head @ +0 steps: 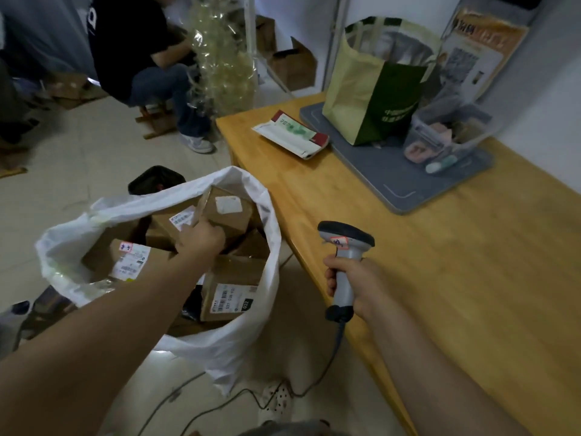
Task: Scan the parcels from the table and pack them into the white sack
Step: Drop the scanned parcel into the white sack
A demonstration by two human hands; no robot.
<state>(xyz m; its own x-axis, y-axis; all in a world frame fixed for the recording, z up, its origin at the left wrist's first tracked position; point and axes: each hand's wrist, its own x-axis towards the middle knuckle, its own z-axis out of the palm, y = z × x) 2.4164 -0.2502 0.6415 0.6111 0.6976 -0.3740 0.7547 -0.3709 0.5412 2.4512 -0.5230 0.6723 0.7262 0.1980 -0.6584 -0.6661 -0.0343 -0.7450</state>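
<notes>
Head view, from where I sit: the left hand (pixel 201 239) is down inside the mouth of the sack (pixel 239 341). Its fingers (pixel 217 236) are curled over the near edge of the top box (pixel 226 215), gripping it. That box lies tilted at the far side of the sack, with a white label on its upper face and another on the side next to the hand. More boxes (pixel 125 259) fill the sack under and around it; one near the right wall shows a barcode label marked 032. The sack stands on the floor (pixel 78 158) just beside the left edge of the counter (pixel 440 278), its white rim spread open.

The right hand (pixel 355 284) is wrapped round the grip of the scanner (pixel 345 247), fingers closed tight on it, with the scanner head up and pointing away from me. It hovers over the near left edge of the counter, touching nothing there that I can see. A cable (pixel 338 344) drops from the base of the handle to the floor.

On the counter, well apart from both hands, a flat white mailer (pixel 290 135) with red and green print lies near the far left corner, its right end at the left edge of a grey mat (pixel 393 174). On the mat stand a yellow and green bag (pixel 361 86) and, just to its right, a clear tub (pixel 446 133) holding small items I cannot make out.

Behind the sack sits a black bin (pixel 154 180), partly hidden by the rim. Farther back a person (pixel 135 48) sits on a stool.
</notes>
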